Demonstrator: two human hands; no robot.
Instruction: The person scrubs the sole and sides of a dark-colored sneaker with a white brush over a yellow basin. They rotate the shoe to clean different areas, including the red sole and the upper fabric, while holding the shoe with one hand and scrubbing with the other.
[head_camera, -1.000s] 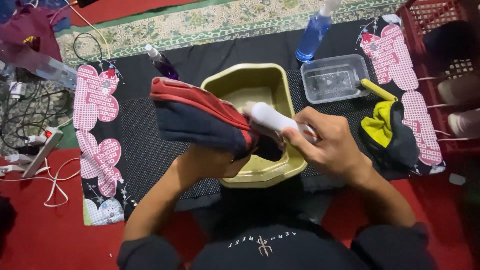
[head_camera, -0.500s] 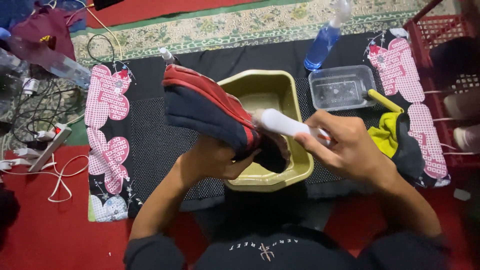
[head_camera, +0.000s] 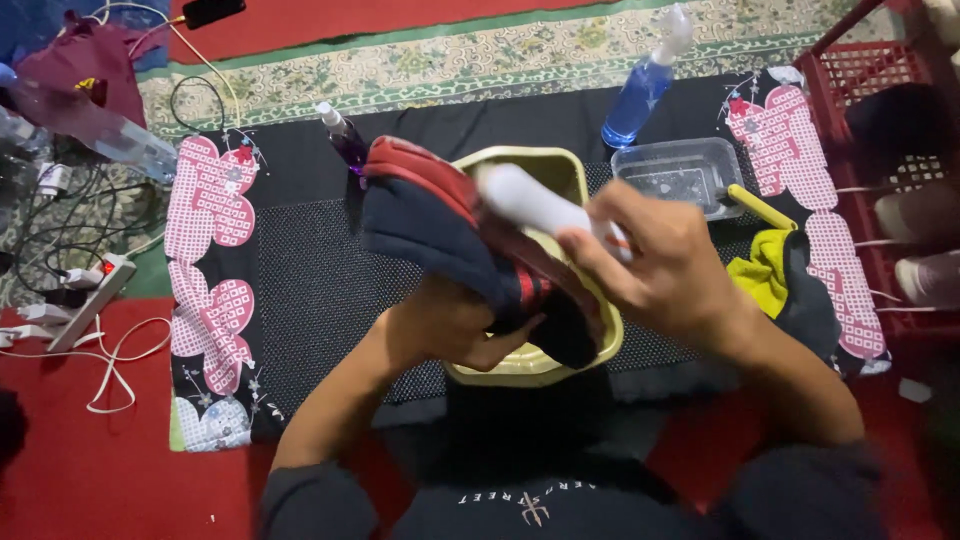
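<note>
here, hands grip a soft navy-red shoe (head_camera: 450, 225) and smooth white brush handle (head_camera: 535, 200).

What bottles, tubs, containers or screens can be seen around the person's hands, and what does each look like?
Blue spray bottle: upper right of the mat, clear white trigger top.
Purple spray bottle: small, behind the shoe, white cap.
Clear plastic tub: rectangular, right of the basin, below the blue bottle.
Yellow basin: squarish, under the dark shoe.
Phone: dark, flat, top edge on red floor; screen not visible.
</note>
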